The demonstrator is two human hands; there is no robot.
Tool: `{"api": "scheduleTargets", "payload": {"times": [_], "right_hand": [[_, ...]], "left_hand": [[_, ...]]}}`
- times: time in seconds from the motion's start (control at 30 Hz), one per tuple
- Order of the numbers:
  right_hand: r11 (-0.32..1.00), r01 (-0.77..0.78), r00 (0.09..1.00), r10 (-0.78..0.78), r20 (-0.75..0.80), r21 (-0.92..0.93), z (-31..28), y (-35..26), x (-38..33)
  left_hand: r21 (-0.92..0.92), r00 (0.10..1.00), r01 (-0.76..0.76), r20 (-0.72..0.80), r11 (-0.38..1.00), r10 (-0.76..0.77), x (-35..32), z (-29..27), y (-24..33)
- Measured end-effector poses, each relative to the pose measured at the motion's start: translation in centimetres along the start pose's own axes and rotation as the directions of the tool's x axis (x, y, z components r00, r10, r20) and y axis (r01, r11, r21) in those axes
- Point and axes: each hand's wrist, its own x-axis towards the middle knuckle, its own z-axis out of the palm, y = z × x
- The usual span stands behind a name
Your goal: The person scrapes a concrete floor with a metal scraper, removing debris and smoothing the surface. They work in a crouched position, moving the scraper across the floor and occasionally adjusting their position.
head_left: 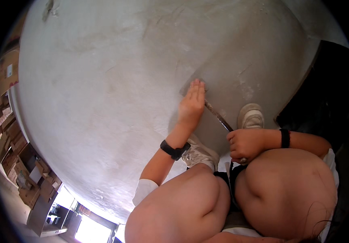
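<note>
My right hand (246,143) is wrapped round the near part of a thin, dark metallic rod (218,114). A pale end of the rod pokes out below the fist. The rod runs up and left to my left hand (191,104), whose fingers lie stretched out and side by side near its far end. A dull grey flat patch shows beside those fingertips; whether it is a blade on the rod or a shadow I cannot make out. Under both hands spreads a smooth grey plastered surface (113,101), patchy and scuffed.
My light shoes, one right (252,116) and one left (201,154), stand close to the rod, below my bent knees. A black panel-like object (324,89) is at the right. Cardboard boxes (10,69) are piled along the far left, with a bright window (92,231) at the lower left.
</note>
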Motion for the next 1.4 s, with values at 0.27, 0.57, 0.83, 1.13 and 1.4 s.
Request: {"api": "scheduleTargets", "payload": {"times": [0.27,0.57,0.83,1.13,1.4], "right_hand": [[0.983,-0.06,0.998,0.065,-0.018,0.173,-1.0,1.0,1.4],[0.991,-0.076,0.996,0.07,0.058,0.114,0.0,0.1,0.3],[0.987,-0.097,0.995,0.098,0.001,0.127,-2.5,2.0,2.1],[0.993,-0.059,0.991,0.046,0.126,0.105,-1.1,0.9,1.1],[0.998,-0.066,0.965,0.068,-0.252,0.016,-5.8,3.2,2.5]], "left_hand": [[0.052,0.999,-0.028,-0.028,0.998,0.03,1.9,-0.2,-1.8],[0.02,1.0,-0.014,-0.003,1.0,0.014,0.4,0.8,-1.2],[0.05,1.0,0.01,0.015,0.999,-0.011,3.4,0.0,-4.1],[0.103,0.995,-0.033,-0.089,0.994,0.042,1.3,0.1,-2.3],[0.146,0.994,-0.002,0.106,0.989,-0.013,8.0,-2.1,-5.1]]}}
